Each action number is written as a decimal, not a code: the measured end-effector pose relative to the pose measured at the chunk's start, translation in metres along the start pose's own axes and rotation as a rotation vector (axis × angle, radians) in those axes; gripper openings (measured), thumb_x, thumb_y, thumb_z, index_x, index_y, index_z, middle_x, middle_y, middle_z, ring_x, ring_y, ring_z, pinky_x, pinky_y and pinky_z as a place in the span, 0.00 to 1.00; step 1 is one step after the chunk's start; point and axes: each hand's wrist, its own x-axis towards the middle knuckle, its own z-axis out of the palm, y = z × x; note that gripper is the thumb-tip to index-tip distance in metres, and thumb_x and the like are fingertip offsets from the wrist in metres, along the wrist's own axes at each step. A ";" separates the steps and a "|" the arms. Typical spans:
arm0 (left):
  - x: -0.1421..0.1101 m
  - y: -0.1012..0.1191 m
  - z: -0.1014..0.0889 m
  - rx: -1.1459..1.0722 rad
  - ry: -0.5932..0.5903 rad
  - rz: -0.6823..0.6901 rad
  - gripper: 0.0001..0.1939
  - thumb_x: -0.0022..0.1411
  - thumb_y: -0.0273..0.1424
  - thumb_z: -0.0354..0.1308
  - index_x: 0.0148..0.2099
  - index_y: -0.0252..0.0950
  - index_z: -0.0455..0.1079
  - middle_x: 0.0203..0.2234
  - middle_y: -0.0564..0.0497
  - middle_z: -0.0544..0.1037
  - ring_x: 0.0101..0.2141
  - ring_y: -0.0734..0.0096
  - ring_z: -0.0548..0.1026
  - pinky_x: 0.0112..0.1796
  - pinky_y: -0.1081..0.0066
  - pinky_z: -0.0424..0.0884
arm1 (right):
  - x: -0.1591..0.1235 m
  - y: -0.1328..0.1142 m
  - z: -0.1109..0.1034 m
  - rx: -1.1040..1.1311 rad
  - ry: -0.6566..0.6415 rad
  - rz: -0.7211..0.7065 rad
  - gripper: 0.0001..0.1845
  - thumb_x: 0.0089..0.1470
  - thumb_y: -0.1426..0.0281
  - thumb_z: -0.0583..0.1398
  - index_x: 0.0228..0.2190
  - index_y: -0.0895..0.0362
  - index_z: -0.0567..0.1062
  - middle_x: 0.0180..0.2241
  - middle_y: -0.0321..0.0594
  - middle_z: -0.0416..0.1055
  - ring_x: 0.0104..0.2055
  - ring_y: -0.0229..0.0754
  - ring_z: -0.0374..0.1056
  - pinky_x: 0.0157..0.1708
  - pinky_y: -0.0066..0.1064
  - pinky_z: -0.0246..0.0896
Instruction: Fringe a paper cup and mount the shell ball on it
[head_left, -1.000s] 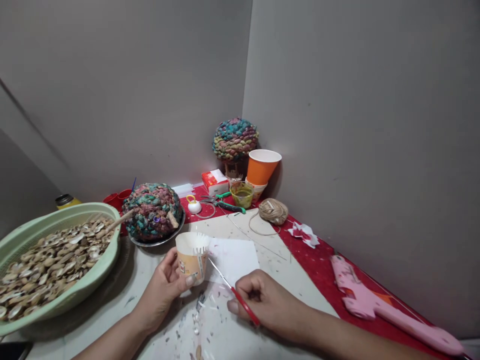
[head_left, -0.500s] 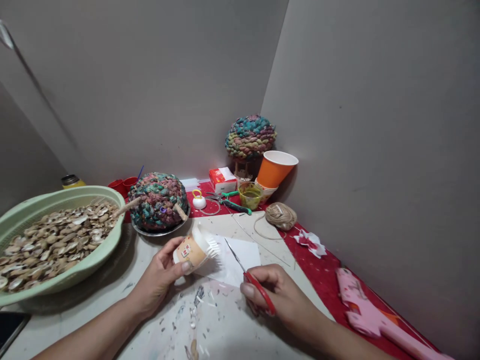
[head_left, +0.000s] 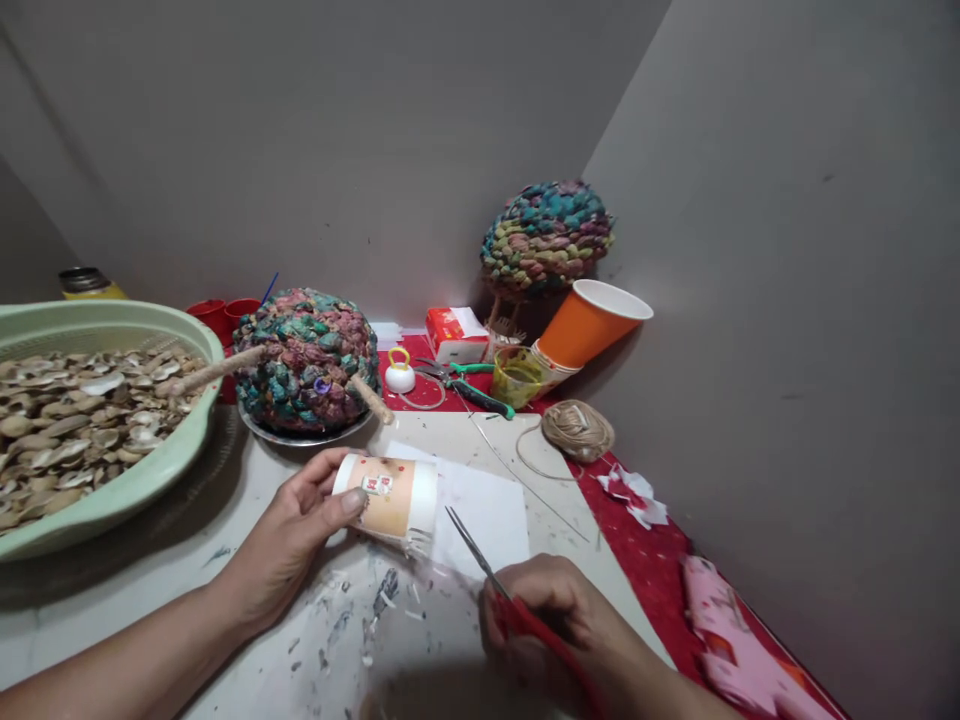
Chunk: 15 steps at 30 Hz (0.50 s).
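Observation:
My left hand (head_left: pixel 300 525) is closed around a paper cup (head_left: pixel 394 490) with a tan printed band, held on its side above the table. Thin cut strips show along the lower part of the cup's rim, at its right end. My right hand (head_left: pixel 555 620) grips red-handled scissors (head_left: pixel 471 545), whose blades point up and left, just right of the cup and apart from it. The blades look nearly closed. A white paper sheet (head_left: pixel 484 500) lies on the table behind and below the cup.
At left stands a green basket (head_left: pixel 202 440) of nut shells. A colourful shell-covered ball (head_left: pixel 307 360) sits on a metal dish; a similar one (head_left: pixel 547 240) stands at the back. Orange cups (head_left: pixel 585 325), pliers (head_left: pixel 480 390), twine (head_left: pixel 577 430) and a pink glue gun (head_left: pixel 739 640) lie rightward.
My left hand has turned the cup, so its cut strips now face down and the uncut rim shows on top. The view has shifted a little.

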 end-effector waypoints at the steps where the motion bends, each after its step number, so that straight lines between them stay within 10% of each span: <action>1: 0.000 0.000 0.001 -0.007 0.007 -0.005 0.19 0.59 0.37 0.68 0.51 0.41 0.74 0.44 0.48 0.82 0.42 0.65 0.77 0.46 0.67 0.69 | 0.000 -0.002 0.000 -0.021 -0.012 0.002 0.39 0.47 0.35 0.60 0.17 0.59 0.62 0.17 0.35 0.57 0.20 0.31 0.50 0.20 0.26 0.44; 15: 0.002 0.000 0.001 -0.066 0.053 -0.016 0.17 0.58 0.36 0.69 0.50 0.39 0.78 0.43 0.48 0.84 0.41 0.66 0.79 0.43 0.71 0.73 | -0.003 -0.006 0.009 -0.093 -0.074 0.032 0.20 0.49 0.63 0.64 0.15 0.58 0.64 0.17 0.33 0.56 0.22 0.32 0.50 0.22 0.26 0.47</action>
